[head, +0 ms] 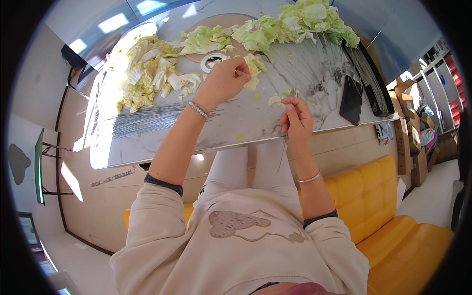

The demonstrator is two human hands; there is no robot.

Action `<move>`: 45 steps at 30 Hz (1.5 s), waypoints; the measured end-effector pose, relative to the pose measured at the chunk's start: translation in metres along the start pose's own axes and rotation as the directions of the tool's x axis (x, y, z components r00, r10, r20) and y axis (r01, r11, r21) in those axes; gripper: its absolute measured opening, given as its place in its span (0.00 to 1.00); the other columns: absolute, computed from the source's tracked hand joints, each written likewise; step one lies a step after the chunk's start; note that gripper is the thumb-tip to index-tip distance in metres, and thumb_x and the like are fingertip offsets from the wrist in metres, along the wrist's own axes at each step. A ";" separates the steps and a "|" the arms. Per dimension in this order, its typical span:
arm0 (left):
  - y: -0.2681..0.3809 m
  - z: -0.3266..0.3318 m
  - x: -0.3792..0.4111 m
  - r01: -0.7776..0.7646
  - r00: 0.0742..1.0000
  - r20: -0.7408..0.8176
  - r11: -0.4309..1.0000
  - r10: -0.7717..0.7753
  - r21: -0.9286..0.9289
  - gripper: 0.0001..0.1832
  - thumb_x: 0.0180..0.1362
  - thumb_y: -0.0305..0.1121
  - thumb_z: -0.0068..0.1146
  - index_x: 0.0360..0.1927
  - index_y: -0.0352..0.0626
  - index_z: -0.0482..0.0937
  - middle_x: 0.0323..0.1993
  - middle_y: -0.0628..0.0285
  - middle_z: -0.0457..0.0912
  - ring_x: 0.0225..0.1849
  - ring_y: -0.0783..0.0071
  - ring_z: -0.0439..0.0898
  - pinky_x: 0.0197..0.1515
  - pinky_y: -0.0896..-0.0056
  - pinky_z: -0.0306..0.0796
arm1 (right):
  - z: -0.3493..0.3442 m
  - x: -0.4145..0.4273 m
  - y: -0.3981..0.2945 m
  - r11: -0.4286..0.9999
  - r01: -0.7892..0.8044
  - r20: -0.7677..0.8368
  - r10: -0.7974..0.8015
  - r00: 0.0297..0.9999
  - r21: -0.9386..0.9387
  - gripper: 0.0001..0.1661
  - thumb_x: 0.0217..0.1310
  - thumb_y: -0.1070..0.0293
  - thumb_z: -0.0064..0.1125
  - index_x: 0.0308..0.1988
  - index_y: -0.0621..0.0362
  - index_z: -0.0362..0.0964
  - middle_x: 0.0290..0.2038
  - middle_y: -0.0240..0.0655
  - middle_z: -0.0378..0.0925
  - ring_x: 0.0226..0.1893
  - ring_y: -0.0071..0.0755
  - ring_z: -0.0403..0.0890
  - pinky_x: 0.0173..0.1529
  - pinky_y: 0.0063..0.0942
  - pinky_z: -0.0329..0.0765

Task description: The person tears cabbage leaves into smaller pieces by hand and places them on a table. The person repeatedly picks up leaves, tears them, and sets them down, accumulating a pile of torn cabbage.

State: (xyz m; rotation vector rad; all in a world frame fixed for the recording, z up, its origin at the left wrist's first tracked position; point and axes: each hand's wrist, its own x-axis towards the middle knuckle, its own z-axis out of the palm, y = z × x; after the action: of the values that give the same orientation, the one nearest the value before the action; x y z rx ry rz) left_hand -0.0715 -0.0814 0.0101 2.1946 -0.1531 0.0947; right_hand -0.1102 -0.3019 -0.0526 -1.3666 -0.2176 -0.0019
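My left hand (225,77) is over the table with thumb and fingertips pinched together, partly hiding a small pale piece between them. To the right, my right hand (298,117) grips a thin metal wire (281,158) that hangs below the table edge; small leaf scraps (282,99) are at its fingertips. Beyond my left hand lies a pale leaf piece (254,68) near a roll of white tape (212,61). A bundle of thin wires (147,120) rests on the table left of my left forearm. A heap of torn cabbage leaves (147,70) lies behind that bundle.
More cabbage leaves (258,33) spread along the marble-patterned table's (236,125) far side, with wires at the right. A dark phone (351,100) lies by a black tray (376,94) of wires. A yellow padded bench (357,191) and cardboard boxes (403,136) stand at the right.
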 end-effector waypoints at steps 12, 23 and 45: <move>-0.012 0.038 0.060 -0.280 0.901 -0.046 0.660 0.431 0.697 0.08 0.50 0.29 0.60 0.35 0.44 0.82 0.41 0.61 0.77 0.48 0.61 0.74 0.52 0.63 0.67 | 0.000 0.002 -0.004 0.999 0.002 0.015 -0.001 1.000 -0.042 0.09 0.68 0.69 0.46 0.40 0.59 0.73 0.18 0.26 0.68 0.14 0.12 0.63 0.19 0.13 0.61; 0.000 -0.009 0.042 -0.143 0.987 0.070 0.989 0.146 -0.042 0.09 0.61 0.32 0.56 0.36 0.36 0.75 0.24 0.73 0.69 0.29 0.88 0.65 0.32 0.84 0.63 | -0.002 -0.001 -0.001 1.000 0.000 0.010 0.000 1.000 -0.024 0.09 0.68 0.69 0.46 0.40 0.58 0.73 0.19 0.25 0.68 0.15 0.11 0.62 0.19 0.13 0.60; -0.033 0.009 0.048 -0.348 0.894 -0.054 0.765 0.445 0.543 0.14 0.50 0.26 0.60 0.42 0.49 0.81 0.46 0.62 0.76 0.49 0.62 0.73 0.54 0.61 0.67 | -0.003 0.001 -0.002 0.999 -0.004 0.056 0.006 0.998 -0.048 0.09 0.68 0.69 0.46 0.40 0.59 0.73 0.19 0.26 0.68 0.15 0.12 0.63 0.19 0.13 0.60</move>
State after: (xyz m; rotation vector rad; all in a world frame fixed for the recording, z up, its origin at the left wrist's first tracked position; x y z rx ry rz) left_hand -0.0189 -0.0726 -0.0155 2.6452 -0.5513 0.6449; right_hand -0.1087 -0.3053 -0.0516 -1.4164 -0.2626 0.0355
